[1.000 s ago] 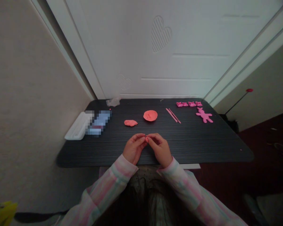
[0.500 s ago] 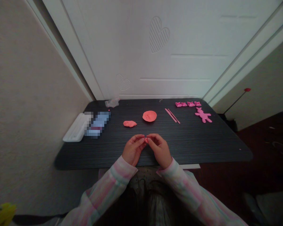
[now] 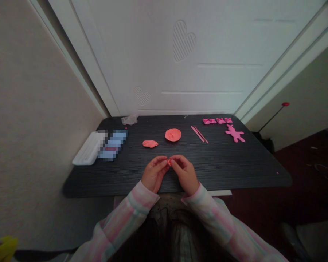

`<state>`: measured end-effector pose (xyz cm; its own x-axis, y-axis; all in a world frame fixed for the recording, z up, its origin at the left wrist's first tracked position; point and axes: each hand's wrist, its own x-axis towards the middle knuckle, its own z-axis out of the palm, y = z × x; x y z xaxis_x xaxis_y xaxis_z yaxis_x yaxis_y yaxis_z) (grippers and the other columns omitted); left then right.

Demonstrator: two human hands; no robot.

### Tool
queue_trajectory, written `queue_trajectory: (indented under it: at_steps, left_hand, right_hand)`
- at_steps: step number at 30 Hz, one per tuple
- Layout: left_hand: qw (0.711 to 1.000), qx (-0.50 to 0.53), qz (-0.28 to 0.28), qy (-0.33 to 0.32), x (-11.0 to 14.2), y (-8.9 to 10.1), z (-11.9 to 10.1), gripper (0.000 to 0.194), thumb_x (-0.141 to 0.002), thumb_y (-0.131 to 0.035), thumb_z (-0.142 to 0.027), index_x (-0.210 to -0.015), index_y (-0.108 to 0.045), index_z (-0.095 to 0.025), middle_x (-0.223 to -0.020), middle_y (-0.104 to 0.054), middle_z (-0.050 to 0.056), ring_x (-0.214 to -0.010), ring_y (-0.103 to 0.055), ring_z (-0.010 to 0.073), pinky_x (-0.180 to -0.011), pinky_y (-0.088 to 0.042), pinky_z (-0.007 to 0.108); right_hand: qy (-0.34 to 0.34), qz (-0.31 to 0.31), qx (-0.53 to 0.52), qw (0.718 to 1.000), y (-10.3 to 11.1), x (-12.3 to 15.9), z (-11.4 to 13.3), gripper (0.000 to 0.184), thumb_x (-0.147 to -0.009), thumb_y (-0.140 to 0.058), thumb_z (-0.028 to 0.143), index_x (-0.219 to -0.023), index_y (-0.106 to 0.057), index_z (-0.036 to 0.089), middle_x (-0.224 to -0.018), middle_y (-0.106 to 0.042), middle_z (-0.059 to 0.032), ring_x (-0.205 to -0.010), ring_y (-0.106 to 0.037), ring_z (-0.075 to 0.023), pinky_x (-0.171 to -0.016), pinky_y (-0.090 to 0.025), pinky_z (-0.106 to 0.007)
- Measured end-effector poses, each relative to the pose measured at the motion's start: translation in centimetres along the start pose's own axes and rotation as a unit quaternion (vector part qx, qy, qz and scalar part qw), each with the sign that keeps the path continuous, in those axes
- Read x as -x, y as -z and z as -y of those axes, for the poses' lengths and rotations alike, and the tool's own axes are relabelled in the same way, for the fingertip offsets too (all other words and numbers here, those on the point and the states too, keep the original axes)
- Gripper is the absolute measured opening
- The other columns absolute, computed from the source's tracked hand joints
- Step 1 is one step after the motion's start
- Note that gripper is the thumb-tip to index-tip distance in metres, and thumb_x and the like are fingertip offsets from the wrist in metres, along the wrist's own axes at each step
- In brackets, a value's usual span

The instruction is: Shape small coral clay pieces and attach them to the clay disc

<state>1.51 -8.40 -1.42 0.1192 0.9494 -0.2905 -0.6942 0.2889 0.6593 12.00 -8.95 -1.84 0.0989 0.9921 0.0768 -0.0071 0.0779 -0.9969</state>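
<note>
Near the front edge of the dark table, my left hand (image 3: 155,171) and my right hand (image 3: 185,173) meet fingertip to fingertip. Between them they pinch a small piece of coral modelling clay (image 3: 169,163), mostly covered by the fingers. Beyond the hands lies a larger coral clay lump (image 3: 150,144), tapered at its right end. Right of that lump sits a shallow coral clay bowl (image 3: 173,135). Two thin pink modelling tools (image 3: 199,134) lie side by side further right.
A flat pink bear figure (image 3: 235,134) and several pink clay pieces (image 3: 220,120) lie at the table's back right. To the left are a white tray (image 3: 86,149) and a blurred blue packet (image 3: 113,145). Crumpled clear plastic (image 3: 129,119) is at the back, before a white door (image 3: 153,54).
Both hands keep nearly the same pose around the small clay piece. The view has shifted very slightly; the things on the table stay put.
</note>
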Motion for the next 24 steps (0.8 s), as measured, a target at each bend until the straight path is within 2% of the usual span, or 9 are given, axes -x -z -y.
queue_trajectory:
  at_steps: [24]
  left_hand:
    - [1.000, -0.001, 0.004, -0.002, -0.08, 0.03, 0.02, 0.014, -0.055, -0.067, -0.008, -0.067, -0.061, -0.012, -0.062, -0.063, -0.001, -0.061, -0.059, 0.0067, -0.066, -0.046, 0.019]
  right_hand:
    - [-0.004, -0.002, -0.003, 1.000, -0.07, 0.02, 0.37, 0.006, -0.069, -0.056, 0.024, -0.068, -0.054, 0.019, -0.065, -0.056, 0.0021, -0.064, -0.052, -0.0120, -0.063, -0.041, -0.025]
